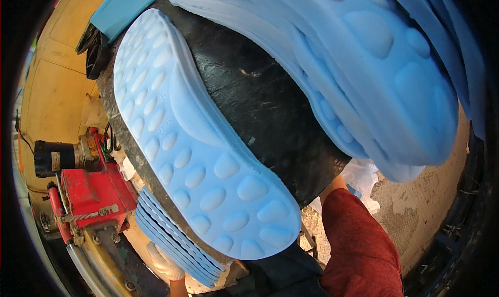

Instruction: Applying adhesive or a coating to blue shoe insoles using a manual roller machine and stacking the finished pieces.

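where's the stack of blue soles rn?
In the head view, lower left: the stack of blue soles sits on edge under the big sole, right of the red machine, with the gloved left hand at its lower end.

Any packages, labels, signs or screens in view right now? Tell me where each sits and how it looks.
White plastic bag: lower right, under the upper sole stack, crumpled, partly hidden.
Pale label: left edge, on the dark cylindrical motor, small rectangle, blurred.
Embossed marking: middle of the light blue sole, same colour.
No signs or screens.

free: black surface [249,104] strip between soles | blocked: left sole [192,141], right sole [364,68]
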Available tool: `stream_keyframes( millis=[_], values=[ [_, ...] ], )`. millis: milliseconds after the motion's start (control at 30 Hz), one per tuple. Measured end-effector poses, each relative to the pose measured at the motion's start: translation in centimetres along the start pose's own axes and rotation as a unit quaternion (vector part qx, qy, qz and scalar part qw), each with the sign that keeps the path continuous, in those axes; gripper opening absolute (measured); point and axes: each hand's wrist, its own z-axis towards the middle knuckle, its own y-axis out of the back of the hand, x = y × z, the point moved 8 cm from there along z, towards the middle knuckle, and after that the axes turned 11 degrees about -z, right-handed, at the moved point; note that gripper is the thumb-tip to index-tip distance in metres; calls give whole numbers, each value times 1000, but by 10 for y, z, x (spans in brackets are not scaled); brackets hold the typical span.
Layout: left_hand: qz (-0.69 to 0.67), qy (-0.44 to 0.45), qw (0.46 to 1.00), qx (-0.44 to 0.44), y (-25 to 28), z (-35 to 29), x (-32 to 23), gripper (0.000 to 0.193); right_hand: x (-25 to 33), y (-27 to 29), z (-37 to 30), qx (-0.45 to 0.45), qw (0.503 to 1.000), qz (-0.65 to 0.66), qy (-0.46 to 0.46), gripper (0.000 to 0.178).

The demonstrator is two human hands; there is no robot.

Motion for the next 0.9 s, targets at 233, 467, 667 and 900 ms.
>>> stream_keyframes(
  millis=[233,467,667,900],
  values=[
    [-39,19,999,13,0,1,6,38,-8,-28,-38,35,999,-22,15,63],
    [4,-33,999,5,-1,4,-4,41,-13,-54,-84,83,995,-46,29,67],
    [41,-97,994,19,-10,3,-12,43,-11,-84,-93,116,991,-57,30,71],
    [-26,-19,999,11,1,3,0,40,-27,-86,-90,349,936,29,-6,96]
  ],
)
